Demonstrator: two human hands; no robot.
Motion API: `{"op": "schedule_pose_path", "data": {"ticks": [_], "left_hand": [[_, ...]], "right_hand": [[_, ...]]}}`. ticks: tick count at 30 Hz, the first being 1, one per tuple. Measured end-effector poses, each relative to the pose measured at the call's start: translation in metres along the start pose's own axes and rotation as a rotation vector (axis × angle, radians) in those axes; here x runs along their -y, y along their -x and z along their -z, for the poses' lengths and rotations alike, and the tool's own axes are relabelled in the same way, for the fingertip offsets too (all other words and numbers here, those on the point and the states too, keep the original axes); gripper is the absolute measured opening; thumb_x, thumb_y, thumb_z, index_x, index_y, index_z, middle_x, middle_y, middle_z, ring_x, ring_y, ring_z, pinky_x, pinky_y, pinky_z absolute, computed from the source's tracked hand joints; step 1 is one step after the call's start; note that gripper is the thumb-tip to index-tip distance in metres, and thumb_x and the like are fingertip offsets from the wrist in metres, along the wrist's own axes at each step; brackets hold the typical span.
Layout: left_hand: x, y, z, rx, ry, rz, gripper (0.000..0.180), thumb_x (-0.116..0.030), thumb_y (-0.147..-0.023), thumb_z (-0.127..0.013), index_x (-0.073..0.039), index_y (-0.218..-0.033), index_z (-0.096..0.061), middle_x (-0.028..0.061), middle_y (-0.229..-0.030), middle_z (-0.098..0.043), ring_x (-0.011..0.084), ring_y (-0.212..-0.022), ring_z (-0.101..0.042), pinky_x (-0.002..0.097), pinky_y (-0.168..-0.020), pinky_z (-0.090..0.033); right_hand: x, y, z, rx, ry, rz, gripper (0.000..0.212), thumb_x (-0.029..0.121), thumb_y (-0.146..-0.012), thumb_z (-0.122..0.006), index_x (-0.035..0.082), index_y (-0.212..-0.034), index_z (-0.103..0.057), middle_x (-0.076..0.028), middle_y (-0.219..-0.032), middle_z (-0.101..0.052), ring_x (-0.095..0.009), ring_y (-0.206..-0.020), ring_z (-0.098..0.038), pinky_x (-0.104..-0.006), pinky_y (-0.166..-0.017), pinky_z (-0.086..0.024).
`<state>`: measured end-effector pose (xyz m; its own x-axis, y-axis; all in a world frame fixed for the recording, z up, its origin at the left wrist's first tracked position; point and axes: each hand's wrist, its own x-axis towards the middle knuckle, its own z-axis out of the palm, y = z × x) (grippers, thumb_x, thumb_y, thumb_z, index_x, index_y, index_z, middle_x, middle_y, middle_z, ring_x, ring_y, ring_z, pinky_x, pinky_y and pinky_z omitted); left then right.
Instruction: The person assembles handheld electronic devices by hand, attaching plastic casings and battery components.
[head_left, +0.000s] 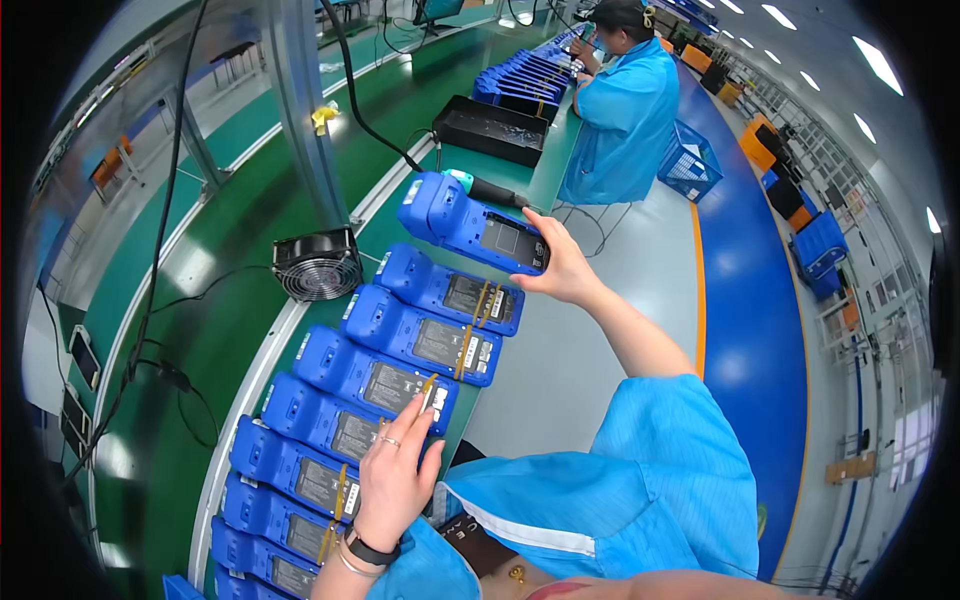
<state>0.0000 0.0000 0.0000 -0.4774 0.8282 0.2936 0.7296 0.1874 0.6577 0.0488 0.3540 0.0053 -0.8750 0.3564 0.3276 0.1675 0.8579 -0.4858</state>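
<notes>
A blue handheld terminal (462,222) is gripped at its right end by my right hand (563,268), thumb on the near side and fingers on the far side. A dark recess shows in its upward face. My left hand (388,482) has its fingers stretched out over the row of similar blue terminals (330,352), fingertips at the battery label and yellow band of one. Several of these terminals carry a grey-labelled battery (444,342) and a yellow band (467,350). My left palm and wrist partly cover the terminals beneath.
Beyond the held terminal lies a black-handled tool with a teal part (490,192), near a black tray (490,131). A small fan (317,265) stands left of the row by a metal post (303,110). A co-worker in blue (625,120) works farther along the bench, with a blue crate (690,165) behind.
</notes>
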Motion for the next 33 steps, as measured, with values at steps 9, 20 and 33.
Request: {"op": "schedule_pose_path", "data": {"ticks": [9, 20, 33], "left_hand": [[0.015, 0.027, -0.004, -0.331, 1.224, 0.289, 0.077, -0.02, -0.076, -0.074, -0.002, -0.137, -0.029, 0.0129, -0.132, -0.044, 0.0256, -0.121, -0.044, 0.037, -0.1, -0.036], [0.014, 0.114, 0.032, -0.718, 1.261, 0.265, 0.07, -0.012, -0.072, -0.078, -0.003, -0.131, -0.041, 0.0099, -0.126, -0.05, 0.0199, -0.115, -0.049, 0.0344, -0.098, -0.04], [0.028, 0.16, 0.061, -0.753, 1.485, 0.136, 0.083, -0.024, -0.072, -0.077, -0.003, -0.138, -0.031, 0.0139, -0.138, -0.039, 0.0324, -0.132, -0.033, 0.0458, -0.109, -0.027]], "right_hand": [[0.169, 0.046, -0.026, 0.206, -0.47, 0.506, 0.095, 0.018, -0.057, -0.081, 0.0, -0.137, -0.033, -0.016, -0.124, -0.049, -0.031, -0.116, -0.047, -0.0387, -0.099, -0.037], [0.246, 0.071, -0.094, 0.548, -0.757, 0.509, 0.095, 0.025, -0.061, -0.081, 0.001, -0.138, -0.031, -0.018, -0.128, -0.046, -0.032, -0.121, -0.045, -0.0385, -0.101, -0.036], [0.295, 0.05, -0.108, 0.591, -0.723, 0.466, 0.086, 0.023, -0.063, -0.079, 0.001, -0.135, -0.037, -0.015, -0.121, -0.05, -0.024, -0.114, -0.051, -0.0365, -0.098, -0.039]]}}
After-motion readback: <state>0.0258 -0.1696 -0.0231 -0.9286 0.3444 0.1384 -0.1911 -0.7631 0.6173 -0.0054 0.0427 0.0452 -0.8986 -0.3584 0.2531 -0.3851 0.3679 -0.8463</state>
